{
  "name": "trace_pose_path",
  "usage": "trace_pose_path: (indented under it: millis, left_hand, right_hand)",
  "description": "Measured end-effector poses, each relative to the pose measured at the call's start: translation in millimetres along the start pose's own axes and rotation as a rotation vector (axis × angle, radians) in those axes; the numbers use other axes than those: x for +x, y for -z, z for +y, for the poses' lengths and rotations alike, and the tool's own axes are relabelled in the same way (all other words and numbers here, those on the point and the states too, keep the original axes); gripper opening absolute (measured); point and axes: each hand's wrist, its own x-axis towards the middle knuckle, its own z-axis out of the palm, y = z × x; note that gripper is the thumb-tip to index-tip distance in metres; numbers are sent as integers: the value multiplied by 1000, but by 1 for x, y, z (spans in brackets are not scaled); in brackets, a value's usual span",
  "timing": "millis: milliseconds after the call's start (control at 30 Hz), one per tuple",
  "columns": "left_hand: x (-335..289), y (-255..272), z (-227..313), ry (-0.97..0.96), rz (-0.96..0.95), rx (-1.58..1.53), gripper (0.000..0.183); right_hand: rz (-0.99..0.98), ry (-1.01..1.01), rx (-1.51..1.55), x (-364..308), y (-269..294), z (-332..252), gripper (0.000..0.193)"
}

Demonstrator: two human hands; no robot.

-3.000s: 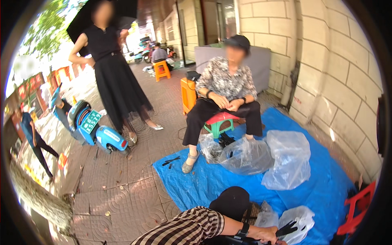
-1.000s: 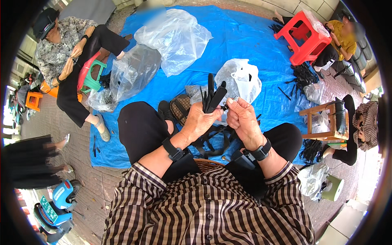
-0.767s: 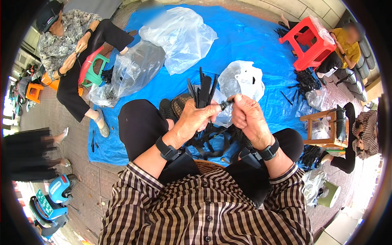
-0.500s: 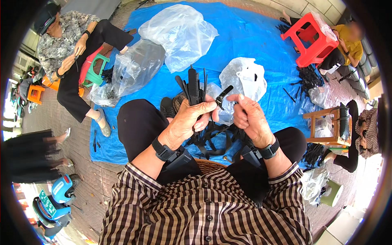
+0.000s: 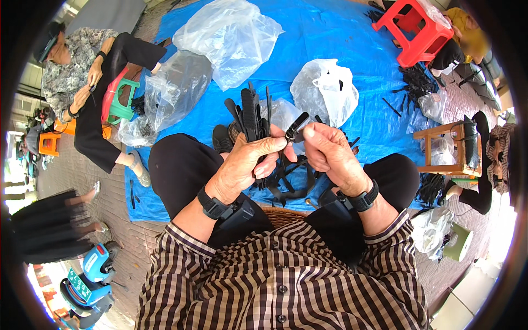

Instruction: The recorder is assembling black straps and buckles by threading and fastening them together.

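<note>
My left hand (image 5: 239,165) is closed round a bundle of flat black straps (image 5: 251,118), whose ends stand up above the fist. Between its thumb and fingertips it also pinches one short black strap with a shiny, buckle-like fitting (image 5: 296,126). Close beside it, my right hand (image 5: 334,157) is closed, thumb against the curled index finger, at that same strap piece. What its other fingers cover is hidden. Below the hands, loose black straps (image 5: 289,187) hang and lie over a woven basket (image 5: 278,217) between my knees.
A blue tarp (image 5: 308,33) covers the ground, with clear plastic bags (image 5: 228,41) and a white bag (image 5: 324,91) on it. People sit at left and right. A red stool (image 5: 412,33), a wooden stool (image 5: 440,148) and piles of black straps (image 5: 415,82) stand at the right.
My right hand has come closer to the left; its index finger, stretched toward the strap before, is now curled against the thumb. The view has shifted slightly.
</note>
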Motion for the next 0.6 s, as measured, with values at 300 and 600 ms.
trace_pose_path:
  millis: [300,600]
  left_hand:
    - [0,9,-6,127,-139,-249,12]
    - [-2,4,-7,136,-103,-193,14]
  right_hand:
    - [73,98,79,-7,-8,-5,14]
    - [175,234,-403,-11,-10,-10,12]
